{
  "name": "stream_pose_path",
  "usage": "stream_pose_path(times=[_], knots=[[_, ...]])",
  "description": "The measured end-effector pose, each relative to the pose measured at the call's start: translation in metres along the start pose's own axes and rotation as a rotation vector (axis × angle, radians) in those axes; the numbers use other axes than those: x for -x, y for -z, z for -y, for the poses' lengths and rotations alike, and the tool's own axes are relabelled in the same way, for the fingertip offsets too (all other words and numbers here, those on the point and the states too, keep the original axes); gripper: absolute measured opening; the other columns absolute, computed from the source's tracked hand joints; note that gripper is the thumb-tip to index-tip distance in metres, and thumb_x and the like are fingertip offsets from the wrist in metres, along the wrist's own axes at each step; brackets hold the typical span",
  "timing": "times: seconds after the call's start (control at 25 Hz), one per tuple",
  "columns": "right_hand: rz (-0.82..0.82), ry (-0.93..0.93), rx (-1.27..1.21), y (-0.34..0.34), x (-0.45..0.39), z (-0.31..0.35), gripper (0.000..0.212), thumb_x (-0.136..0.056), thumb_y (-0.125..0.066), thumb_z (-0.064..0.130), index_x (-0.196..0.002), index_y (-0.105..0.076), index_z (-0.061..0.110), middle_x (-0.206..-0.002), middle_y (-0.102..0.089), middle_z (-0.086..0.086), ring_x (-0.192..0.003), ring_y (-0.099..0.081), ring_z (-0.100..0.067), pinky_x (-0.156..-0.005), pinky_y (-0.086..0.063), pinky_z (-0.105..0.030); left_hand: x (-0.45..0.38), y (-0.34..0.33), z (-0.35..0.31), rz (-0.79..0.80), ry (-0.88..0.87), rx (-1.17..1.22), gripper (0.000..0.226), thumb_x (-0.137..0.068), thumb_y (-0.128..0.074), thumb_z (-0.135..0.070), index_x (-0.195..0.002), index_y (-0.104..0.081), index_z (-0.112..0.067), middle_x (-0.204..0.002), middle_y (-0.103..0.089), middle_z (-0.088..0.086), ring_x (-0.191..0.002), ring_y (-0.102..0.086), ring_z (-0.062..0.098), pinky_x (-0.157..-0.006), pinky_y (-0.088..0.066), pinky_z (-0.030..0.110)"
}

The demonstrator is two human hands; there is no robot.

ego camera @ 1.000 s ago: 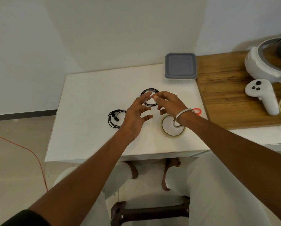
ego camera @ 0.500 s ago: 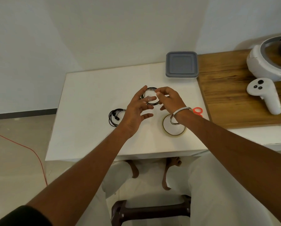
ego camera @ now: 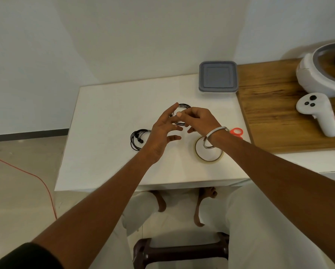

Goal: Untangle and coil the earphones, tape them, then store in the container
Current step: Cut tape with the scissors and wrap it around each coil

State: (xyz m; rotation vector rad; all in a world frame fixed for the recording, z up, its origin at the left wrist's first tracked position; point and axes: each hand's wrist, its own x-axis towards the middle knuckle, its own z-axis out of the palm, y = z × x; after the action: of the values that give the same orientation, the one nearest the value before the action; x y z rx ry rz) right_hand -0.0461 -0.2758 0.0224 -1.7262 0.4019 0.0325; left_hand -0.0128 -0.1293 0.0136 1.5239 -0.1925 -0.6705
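A coiled black earphone sits mid-table, mostly hidden behind both hands. My right hand, with a metal bangle on its wrist, pinches the coil with curled fingertips. My left hand has its fingers spread and fairly straight, and one fingertip reaches the coil's far rim. I cannot tell whether the coil rests on the table or is lifted. A second, loosely bundled black earphone lies on the white table left of my left hand. The grey lidded container stands at the table's far right corner.
A clear tape roll lies under my right wrist, with orange-handled scissors just beyond it. On the wooden surface to the right sit a white headset and its controller. A red cable crosses the floor at left.
Both hands have closed in over the coil, and the right fingertips now pinch it. The bundled earphone, tape roll and container have stayed where they were.
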Motion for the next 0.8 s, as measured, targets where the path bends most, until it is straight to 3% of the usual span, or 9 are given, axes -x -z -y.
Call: stream_pose_path(times=[0.16,0.36,0.56,0.68,0.8], knots=[[-0.064,0.038,0.082,-0.002,-0.004,-0.005,0.011,-0.089,-0.063,0.021,-0.098,-0.065,0.016,-0.088,-0.068,0.0,-0.079,-0.065,-0.014,-0.063,-0.054,-0.02,-0.001,0.001,0.003,0.007,0.002,-0.021,0.056,-0.095,-0.048,-0.004,-0.135,-0.047,-0.042,-0.117,-0.065,-0.004,-0.098,-0.062,0.016,-0.08,-0.055,0.03],[-0.144,0.058,0.113,-0.002,-0.007,-0.01,0.013,-0.089,-0.062,0.022,-0.098,-0.065,0.013,-0.087,-0.065,-0.001,-0.079,-0.064,-0.018,-0.059,-0.054,-0.02,-0.002,-0.001,0.004,0.017,-0.002,-0.029,0.061,-0.092,-0.046,0.003,-0.136,-0.046,-0.038,-0.111,-0.066,-0.005,-0.095,-0.063,0.011,-0.079,-0.056,0.028],[-0.146,0.048,0.068,0.002,-0.006,-0.02,0.017,-0.091,-0.06,0.024,-0.103,-0.064,0.012,-0.092,-0.066,-0.003,-0.087,-0.063,-0.019,-0.072,-0.057,-0.029,-0.007,-0.005,0.008,0.003,-0.01,-0.123,0.063,-0.088,-0.045,0.008,-0.138,-0.046,-0.031,-0.112,-0.068,-0.002,-0.092,-0.061,0.009,-0.081,-0.055,0.032],[-0.203,0.034,-0.024,0.014,-0.006,-0.022,0.019,-0.093,-0.057,0.021,-0.105,-0.065,0.009,-0.087,-0.062,0.002,-0.083,-0.059,-0.012,-0.065,-0.055,-0.017,-0.013,-0.008,0.012,-0.12,-0.058,-0.262,0.052,-0.086,-0.043,0.009,-0.129,-0.057,-0.017,-0.106,-0.071,0.001,-0.085,-0.062,0.007,-0.073,-0.054,0.029],[-0.238,0.008,-0.001,0.031,-0.006,-0.029,0.016,-0.092,-0.058,0.022,-0.102,-0.066,0.011,-0.081,-0.061,0.007,-0.075,-0.059,-0.011,-0.06,-0.053,-0.012,-0.02,-0.007,0.009,-0.404,-0.21,-0.401,0.045,-0.078,-0.042,0.011,-0.106,-0.069,-0.012,-0.102,-0.07,-0.001,-0.078,-0.058,-0.005,-0.073,-0.046,0.012]])
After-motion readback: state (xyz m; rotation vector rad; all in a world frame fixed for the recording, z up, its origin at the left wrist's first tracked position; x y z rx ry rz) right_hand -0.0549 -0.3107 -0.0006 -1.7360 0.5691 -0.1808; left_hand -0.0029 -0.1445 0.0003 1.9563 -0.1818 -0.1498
